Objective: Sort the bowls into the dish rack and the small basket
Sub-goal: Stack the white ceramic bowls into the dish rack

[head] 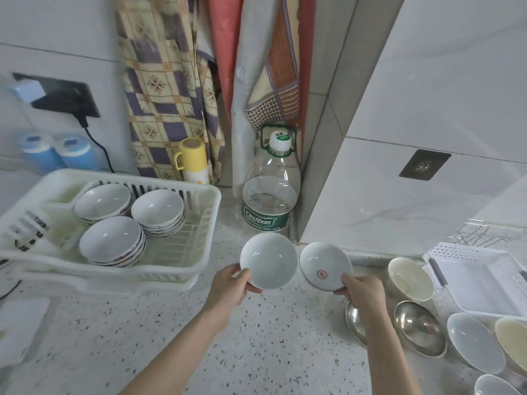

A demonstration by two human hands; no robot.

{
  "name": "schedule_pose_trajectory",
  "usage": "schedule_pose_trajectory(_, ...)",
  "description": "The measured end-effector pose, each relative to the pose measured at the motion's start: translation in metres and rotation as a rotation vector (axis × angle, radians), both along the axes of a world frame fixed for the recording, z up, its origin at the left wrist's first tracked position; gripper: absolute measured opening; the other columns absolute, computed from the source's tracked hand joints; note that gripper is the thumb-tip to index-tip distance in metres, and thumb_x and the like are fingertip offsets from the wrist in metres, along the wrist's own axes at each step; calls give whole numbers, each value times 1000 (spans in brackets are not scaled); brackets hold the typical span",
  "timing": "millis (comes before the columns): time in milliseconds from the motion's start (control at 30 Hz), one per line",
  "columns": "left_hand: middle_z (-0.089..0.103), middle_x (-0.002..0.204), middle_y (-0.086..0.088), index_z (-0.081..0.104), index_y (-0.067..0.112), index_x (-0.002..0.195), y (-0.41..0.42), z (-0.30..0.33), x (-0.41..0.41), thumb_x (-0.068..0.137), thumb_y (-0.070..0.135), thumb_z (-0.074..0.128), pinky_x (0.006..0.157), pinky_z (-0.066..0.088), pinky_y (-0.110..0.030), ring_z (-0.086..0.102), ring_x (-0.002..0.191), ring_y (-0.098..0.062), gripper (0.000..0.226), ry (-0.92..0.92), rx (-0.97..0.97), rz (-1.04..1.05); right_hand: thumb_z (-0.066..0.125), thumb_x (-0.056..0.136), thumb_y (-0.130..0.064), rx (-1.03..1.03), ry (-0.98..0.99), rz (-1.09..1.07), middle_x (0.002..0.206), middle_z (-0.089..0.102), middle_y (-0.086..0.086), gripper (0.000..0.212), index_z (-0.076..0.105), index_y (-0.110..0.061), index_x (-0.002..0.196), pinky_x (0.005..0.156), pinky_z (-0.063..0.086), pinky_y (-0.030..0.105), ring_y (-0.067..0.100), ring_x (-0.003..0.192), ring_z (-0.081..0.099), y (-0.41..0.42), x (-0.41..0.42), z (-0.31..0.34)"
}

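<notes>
Both hands are raised above the speckled worktop (256,352), each pinching a bowl by its rim: left hand (231,286) holds a plain white bowl (269,260), right hand (362,289) a red-marked bowl (325,265). Left, the dish rack (196,201) carries three bowl stacks (114,243). Right, the small basket (484,283) sits beside loose bowls (410,277).

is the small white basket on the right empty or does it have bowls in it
Empty: the small basket shows only its bare white floor; the bowls beside it sit on the counter.
</notes>
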State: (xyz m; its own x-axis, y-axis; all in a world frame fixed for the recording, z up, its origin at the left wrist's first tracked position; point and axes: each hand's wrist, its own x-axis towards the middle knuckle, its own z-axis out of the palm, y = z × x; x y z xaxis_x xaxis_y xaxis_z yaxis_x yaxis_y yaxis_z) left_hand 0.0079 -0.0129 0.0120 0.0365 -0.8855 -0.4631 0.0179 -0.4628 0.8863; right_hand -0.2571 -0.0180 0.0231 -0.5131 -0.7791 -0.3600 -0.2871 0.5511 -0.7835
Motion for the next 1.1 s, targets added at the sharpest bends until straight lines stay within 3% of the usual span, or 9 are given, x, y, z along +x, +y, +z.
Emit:
schedule_pose_trajectory(167,75,70,-16,67,14,101,3,25,60,87,8,47,38,26,-16,36,47,-13,25,54,-95,112,55,80,-4,-46,-115,96,55,68,18,26,61,0,55,35,26,18,10,33,34,7,60,12)
schedule_pose_trajectory(300,73,67,-16,62,4,102,4,43,118,87,7,48,43,34,-18,45,45,-11,21,46,-160,170,53,77,-2,-123,-173,160,56,66,22,24,58,-2,53,36,25,20,12,35,37,3,117,31)
schedule_pose_trajectory(433,76,77,-15,63,4,101,7,52,179,86,11,50,42,32,-20,33,50,-15,21,7,-182,240,53,77,0,-173,-187,244,63,66,29,25,56,-3,52,38,24,18,9,31,36,-8,180,50)
schedule_pose_trajectory(567,76,79,-16,64,6,101,7,52,232,86,9,50,40,24,-20,24,42,-10,21,0,-185,330,54,75,-4,-135,-108,331,54,66,19,27,54,-6,47,42,25,22,13,35,36,-21,238,57)
schedule_pose_trajectory(700,77,78,-16,63,5,100,10,46,276,85,9,50,37,23,-19,23,41,-10,20,-2,-196,348,53,72,-6,-79,62,381,53,68,15,27,61,-2,46,39,30,18,11,33,38,-31,281,53)
schedule_pose_trajectory(867,76,78,-17,63,4,98,10,34,314,87,10,52,36,22,-17,23,39,-8,16,17,-181,366,56,76,-13,-4,222,374,52,62,5,23,69,6,75,39,36,17,9,37,46,-44,309,42)
schedule_pose_trajectory(1000,76,78,-18,63,1,97,5,28,331,88,9,54,35,25,-17,27,40,-9,15,14,-153,339,59,82,-18,55,380,385,62,62,4,16,59,-5,73,39,36,18,13,47,51,-51,327,36)
schedule_pose_trajectory(1100,76,75,-18,65,2,95,-3,26,337,88,8,53,35,24,-18,28,38,-9,16,-15,-149,314,58,84,-19,83,438,369,60,55,-1,23,46,-13,65,34,29,16,10,46,49,-55,337,29)
